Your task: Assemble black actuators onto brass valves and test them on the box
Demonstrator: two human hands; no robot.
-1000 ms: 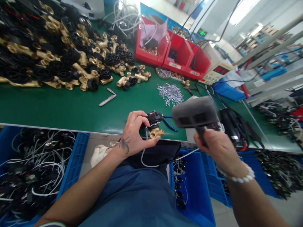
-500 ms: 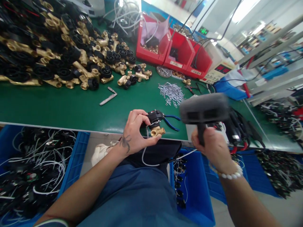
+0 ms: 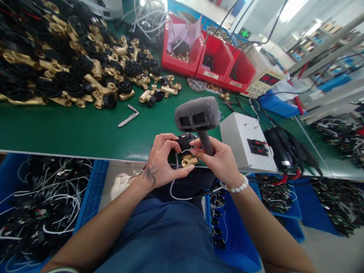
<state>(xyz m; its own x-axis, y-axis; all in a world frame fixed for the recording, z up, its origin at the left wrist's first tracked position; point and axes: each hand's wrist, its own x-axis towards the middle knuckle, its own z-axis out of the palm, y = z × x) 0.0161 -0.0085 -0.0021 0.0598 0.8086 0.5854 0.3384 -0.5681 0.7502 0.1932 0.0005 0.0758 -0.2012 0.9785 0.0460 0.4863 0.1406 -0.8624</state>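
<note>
At the bench's front edge my left hand (image 3: pixel 162 163) grips a brass valve (image 3: pixel 189 161) with a black plastic housing (image 3: pixel 184 143) on top. A white cable (image 3: pixel 171 187) hangs from it. My right hand (image 3: pixel 224 161) keeps a grey mallet (image 3: pixel 196 113) by its handle, head up. The fingertips of that hand touch a thin wire clip (image 3: pixel 186 150) between the housing and the brass body. Blue-handled pliers behind the valve are almost wholly covered by my right hand. The mallet head hides most of a pile of small metal clips.
Brass valves with black parts (image 3: pixel 96 72) are heaped at the back left. A folding metal tool (image 3: pixel 127 118) lies nearby. Red bins (image 3: pixel 212 76) stand behind. To the right are a grey box (image 3: pixel 241 142) and a black power tool (image 3: pixel 277 148). Blue crates (image 3: pixel 95 182) sit below.
My right hand has come left with the mallet, from beside the grey box to the valve, and its fingertips now touch the clip. The left hand has stayed on the valve.
</note>
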